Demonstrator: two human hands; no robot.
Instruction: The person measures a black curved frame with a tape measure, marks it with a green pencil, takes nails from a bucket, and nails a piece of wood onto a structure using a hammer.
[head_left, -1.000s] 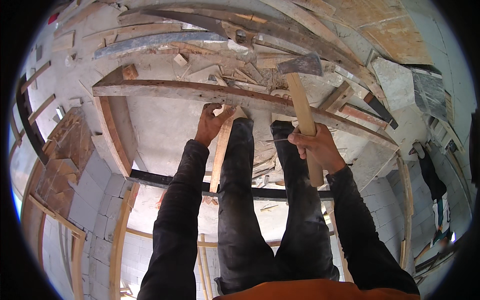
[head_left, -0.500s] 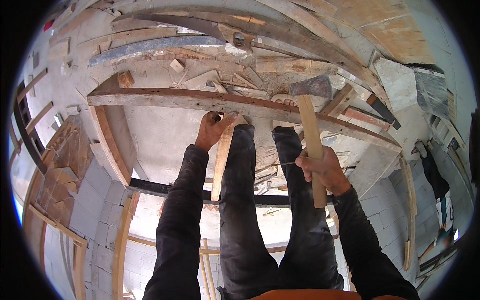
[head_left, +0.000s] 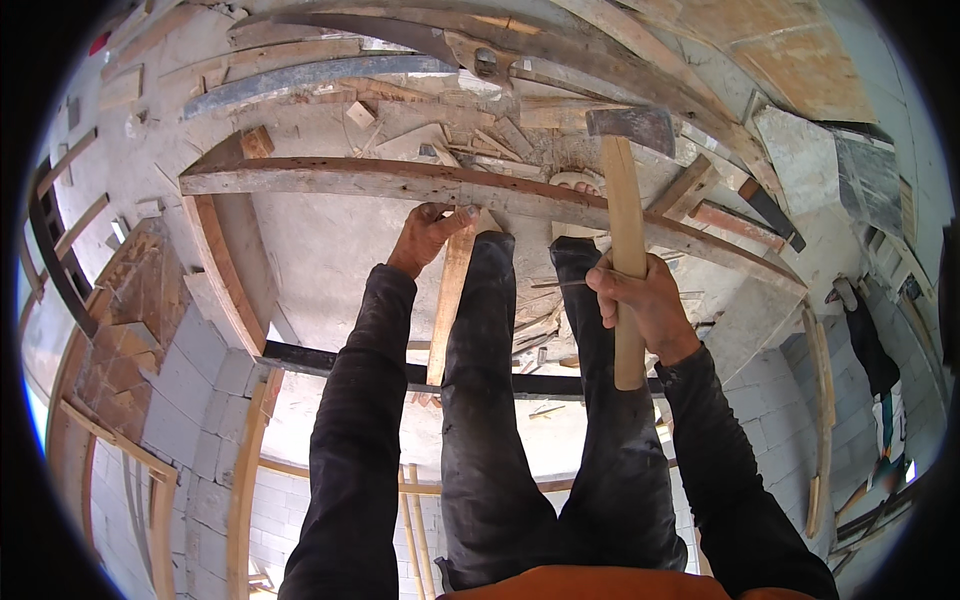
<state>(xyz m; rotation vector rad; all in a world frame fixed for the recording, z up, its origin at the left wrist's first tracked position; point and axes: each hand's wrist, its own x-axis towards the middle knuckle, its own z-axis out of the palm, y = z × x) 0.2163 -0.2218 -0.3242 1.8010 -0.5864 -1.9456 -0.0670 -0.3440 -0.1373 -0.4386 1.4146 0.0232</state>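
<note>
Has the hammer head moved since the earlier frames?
Yes. The hammer in the right hand has lifted away above the long plank.

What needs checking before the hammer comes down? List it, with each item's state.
1. Right hand gripping the hammer handle: ok, fingers wrapped mid-handle.
2. Hammer head raised above the plank: ok.
3. Left hand steadying the upright strip at the plank: ok, touching its top.
4. Left fingers out of the strike path: cannot tell.
5. Nail in place: cannot tell, too small.
6. Feet off the scraps: ok, one shoe sits at the plank.
</note>
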